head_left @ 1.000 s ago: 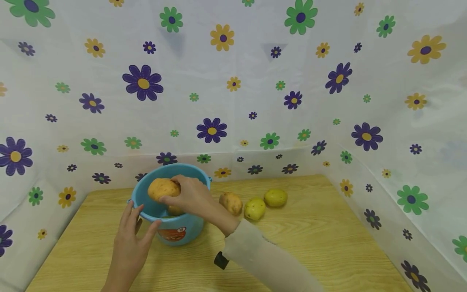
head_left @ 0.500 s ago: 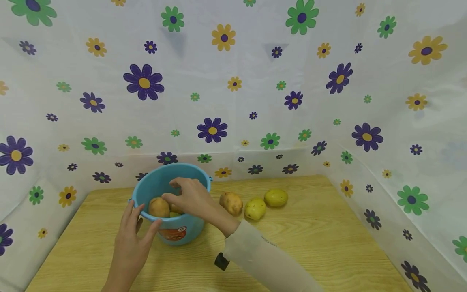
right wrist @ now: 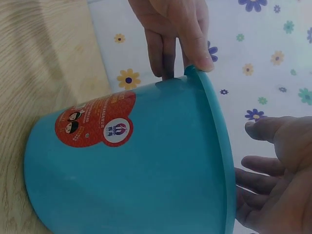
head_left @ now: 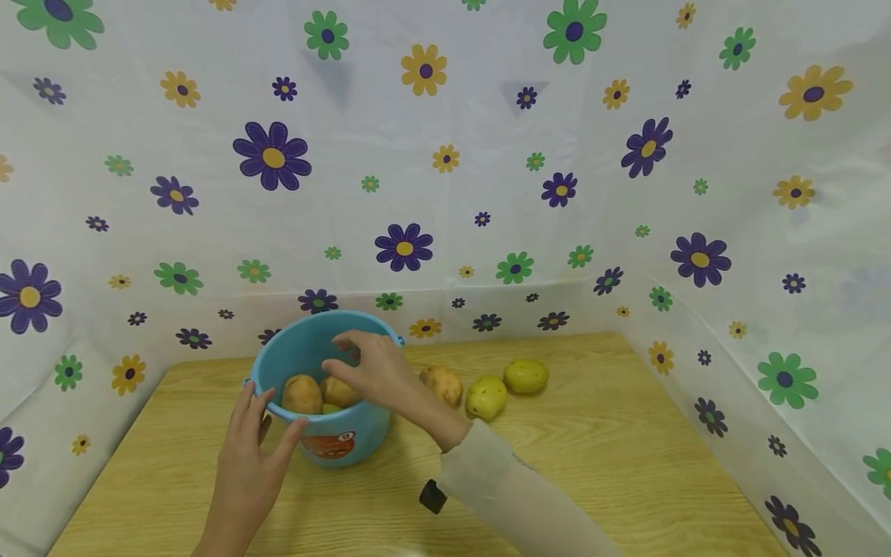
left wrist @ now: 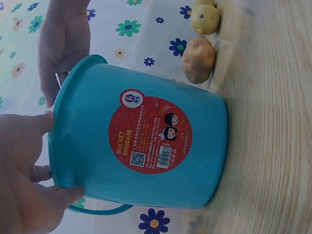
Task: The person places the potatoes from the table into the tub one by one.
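Note:
A blue bucket (head_left: 351,429) with a red label stands on the wooden table. My left hand (head_left: 247,464) holds its rim at the near left, thumb on the near side and fingers at the left. Over the bucket's right part hovers my right hand (head_left: 376,371), fingers loosely bent, with nothing in it. Inside lie a brown potato (head_left: 302,394) at the left, another potato (head_left: 339,391) partly behind the right hand, and something yellow-green (head_left: 330,408) between them, mostly hidden.
Right of the bucket are a brown potato (head_left: 442,385) and two yellow-green, potato-like ovals, one nearer (head_left: 487,398) and one farther (head_left: 526,377). White flowered sheeting (head_left: 480,178) encloses the wooden table (head_left: 592,464) at the back and sides.
My right hand lowered a potato into the bucket and let it go there. It has since drawn slightly back to the right. My left hand has stayed at the rim.

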A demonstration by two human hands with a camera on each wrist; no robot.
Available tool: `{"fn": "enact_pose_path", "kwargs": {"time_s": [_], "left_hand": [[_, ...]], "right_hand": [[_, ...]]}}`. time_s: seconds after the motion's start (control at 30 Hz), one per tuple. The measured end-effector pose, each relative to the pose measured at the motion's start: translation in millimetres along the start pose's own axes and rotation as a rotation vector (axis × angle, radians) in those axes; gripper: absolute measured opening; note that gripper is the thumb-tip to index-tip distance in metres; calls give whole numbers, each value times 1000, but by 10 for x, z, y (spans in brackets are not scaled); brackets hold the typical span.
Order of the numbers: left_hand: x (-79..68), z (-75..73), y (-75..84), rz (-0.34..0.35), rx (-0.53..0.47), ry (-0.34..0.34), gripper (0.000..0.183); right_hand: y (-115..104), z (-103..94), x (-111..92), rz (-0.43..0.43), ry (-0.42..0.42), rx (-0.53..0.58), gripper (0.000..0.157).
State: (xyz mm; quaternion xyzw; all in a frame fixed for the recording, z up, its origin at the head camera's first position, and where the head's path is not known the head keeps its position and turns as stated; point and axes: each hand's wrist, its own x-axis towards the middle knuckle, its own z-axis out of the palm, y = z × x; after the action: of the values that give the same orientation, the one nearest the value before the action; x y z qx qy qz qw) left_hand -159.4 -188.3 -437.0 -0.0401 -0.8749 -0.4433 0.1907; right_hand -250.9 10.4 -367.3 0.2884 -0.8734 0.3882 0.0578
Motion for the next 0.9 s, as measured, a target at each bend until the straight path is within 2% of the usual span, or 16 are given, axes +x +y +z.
{"fn": "enact_pose_path", "kwargs": {"time_s": [0.33, 0.6, 0.9], "left_hand": [[-5, -2, 4, 6, 7, 9, 68], [2, -8, -1, -5, 9, 5, 68], [-1, -7, 16, -25, 8, -6, 70]], "right_hand": [[84, -233, -116, 63, 33, 76, 43], [249, -460, -228, 42, 59, 153, 45], [446, -734, -365, 3, 87, 106, 47]]}}
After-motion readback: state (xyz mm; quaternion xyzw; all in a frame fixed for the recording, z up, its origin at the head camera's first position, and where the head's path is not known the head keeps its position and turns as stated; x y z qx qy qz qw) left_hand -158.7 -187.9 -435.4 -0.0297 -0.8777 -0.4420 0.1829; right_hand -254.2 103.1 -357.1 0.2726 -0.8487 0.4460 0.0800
